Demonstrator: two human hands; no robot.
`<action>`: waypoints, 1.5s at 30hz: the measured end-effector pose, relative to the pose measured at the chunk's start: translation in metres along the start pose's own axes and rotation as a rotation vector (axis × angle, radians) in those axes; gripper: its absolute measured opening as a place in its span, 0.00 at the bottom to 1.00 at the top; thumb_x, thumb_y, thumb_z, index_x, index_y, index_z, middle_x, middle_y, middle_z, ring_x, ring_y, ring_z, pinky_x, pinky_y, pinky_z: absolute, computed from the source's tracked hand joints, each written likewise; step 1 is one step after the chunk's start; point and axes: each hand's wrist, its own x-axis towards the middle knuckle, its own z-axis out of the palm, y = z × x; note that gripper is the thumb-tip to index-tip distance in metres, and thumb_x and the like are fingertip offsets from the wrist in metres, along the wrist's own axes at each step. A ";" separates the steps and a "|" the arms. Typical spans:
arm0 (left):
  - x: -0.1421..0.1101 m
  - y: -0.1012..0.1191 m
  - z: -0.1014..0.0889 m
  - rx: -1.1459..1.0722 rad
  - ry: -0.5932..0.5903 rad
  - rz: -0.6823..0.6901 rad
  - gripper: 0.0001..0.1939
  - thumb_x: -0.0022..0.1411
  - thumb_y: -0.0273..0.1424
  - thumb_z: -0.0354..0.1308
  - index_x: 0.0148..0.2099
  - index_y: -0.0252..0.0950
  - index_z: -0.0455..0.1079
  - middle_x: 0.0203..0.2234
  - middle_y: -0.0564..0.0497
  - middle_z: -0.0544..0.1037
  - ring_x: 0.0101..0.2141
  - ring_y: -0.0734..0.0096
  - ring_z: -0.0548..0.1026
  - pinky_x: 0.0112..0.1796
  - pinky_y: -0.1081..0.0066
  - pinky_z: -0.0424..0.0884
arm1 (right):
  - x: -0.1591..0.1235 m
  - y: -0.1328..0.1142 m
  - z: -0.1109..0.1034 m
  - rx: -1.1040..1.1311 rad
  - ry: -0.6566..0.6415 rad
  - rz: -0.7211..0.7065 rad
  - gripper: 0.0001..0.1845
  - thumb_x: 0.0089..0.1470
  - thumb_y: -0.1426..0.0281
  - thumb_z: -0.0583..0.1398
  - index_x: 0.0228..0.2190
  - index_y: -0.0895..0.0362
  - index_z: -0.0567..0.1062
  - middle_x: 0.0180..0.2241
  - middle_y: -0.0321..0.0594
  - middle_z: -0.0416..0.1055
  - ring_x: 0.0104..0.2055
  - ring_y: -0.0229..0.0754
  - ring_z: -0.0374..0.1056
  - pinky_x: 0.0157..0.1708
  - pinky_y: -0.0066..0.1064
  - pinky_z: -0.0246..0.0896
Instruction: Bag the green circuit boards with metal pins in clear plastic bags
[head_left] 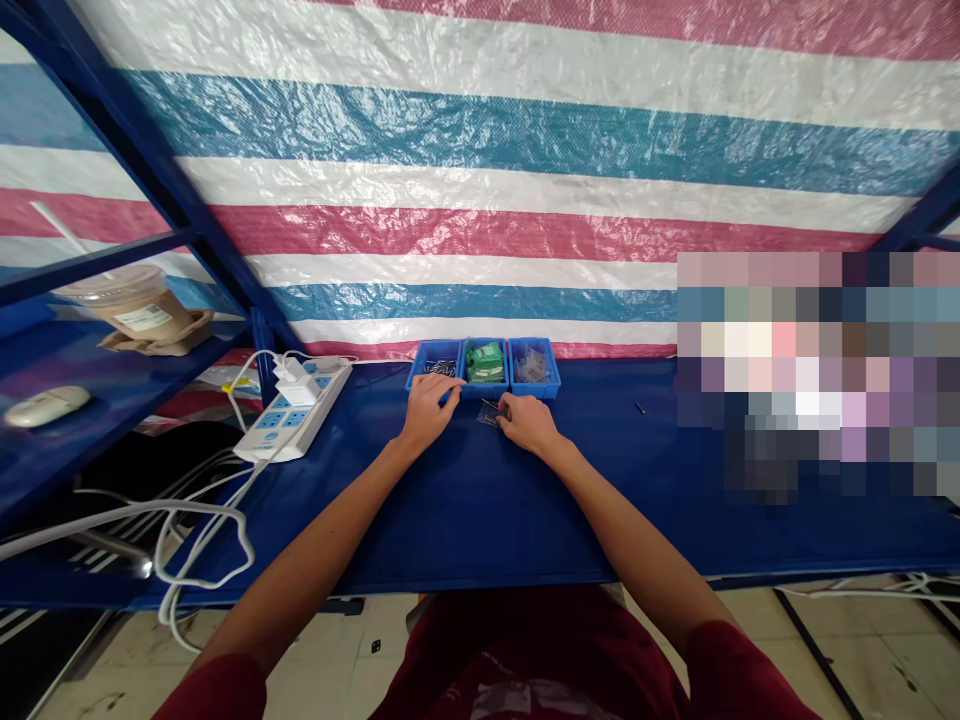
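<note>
My left hand (430, 412) is at the front rim of the left blue bin (412, 372), which holds a heap of small dark, screw-like pieces (441, 369). Its fingers reach over the rim with the thumb apart, and I see nothing held in them. To its right, my right hand (529, 422) has its fingertips closed on a small clear plastic bag (486, 414) on the table. A few thin pieces show at the bag. The middle bin (486, 388) holds green packets (486, 362); the right bin (553, 381) holds clear plastic bags (531, 364).
A white power strip (296, 430) with plugs and loose cables (202, 575) is on the left of the blue table (480, 520). One small dark piece (640, 408) lies to the right. A drink cup (139, 300) and mouse (47, 407) are on the left shelf. The far right is pixelated.
</note>
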 end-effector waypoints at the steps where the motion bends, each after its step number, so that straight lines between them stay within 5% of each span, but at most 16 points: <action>1: 0.000 0.000 0.000 -0.005 -0.001 0.007 0.12 0.67 0.31 0.49 0.39 0.38 0.73 0.32 0.50 0.80 0.36 0.66 0.75 0.43 0.63 0.63 | 0.000 0.000 0.000 -0.005 0.017 0.006 0.11 0.55 0.67 0.57 0.41 0.54 0.72 0.38 0.42 0.75 0.42 0.46 0.70 0.36 0.30 0.58; 30: -0.002 -0.004 0.005 -0.072 -0.045 0.031 0.12 0.66 0.32 0.49 0.39 0.38 0.74 0.32 0.50 0.81 0.35 0.66 0.77 0.41 0.63 0.66 | 0.001 -0.004 0.010 0.007 0.061 -0.018 0.14 0.54 0.74 0.54 0.43 0.56 0.72 0.40 0.44 0.75 0.43 0.46 0.70 0.37 0.31 0.59; 45: -0.003 -0.004 0.009 -0.161 -0.235 0.154 0.14 0.68 0.37 0.50 0.46 0.38 0.74 0.39 0.46 0.80 0.40 0.63 0.76 0.44 0.63 0.69 | 0.011 0.010 0.023 0.585 0.266 -0.173 0.10 0.57 0.76 0.54 0.40 0.58 0.71 0.33 0.38 0.74 0.29 0.35 0.73 0.36 0.27 0.65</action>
